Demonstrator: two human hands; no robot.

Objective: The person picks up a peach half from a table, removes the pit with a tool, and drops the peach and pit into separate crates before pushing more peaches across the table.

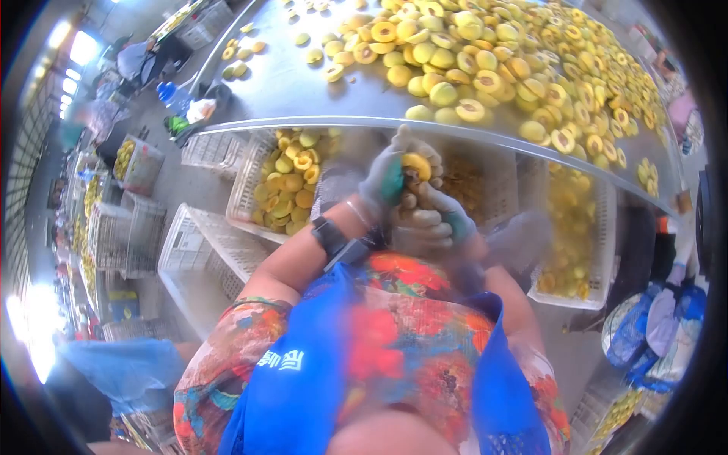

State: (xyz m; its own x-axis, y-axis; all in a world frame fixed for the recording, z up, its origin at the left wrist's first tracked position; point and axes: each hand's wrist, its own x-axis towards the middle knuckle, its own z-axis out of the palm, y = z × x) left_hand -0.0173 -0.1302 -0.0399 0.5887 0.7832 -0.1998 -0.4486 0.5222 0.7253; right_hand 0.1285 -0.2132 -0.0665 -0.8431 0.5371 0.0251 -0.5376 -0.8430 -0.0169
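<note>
Head-worn fisheye, steeply downward, close-up.

Both hands are gloved and raised close together in front of the chest. The left hand (390, 178) is higher, its fingers (413, 144) curled shut. The right hand (440, 224) sits just below, touching it, fingers bent inward. Both forearms are bare, elbows bent.

Half hidden inside the gloved left hand (390, 178): a yellow fruit half (416, 165); blurred beneath the counter (303, 91): a crate (493, 189) behind it.
</note>
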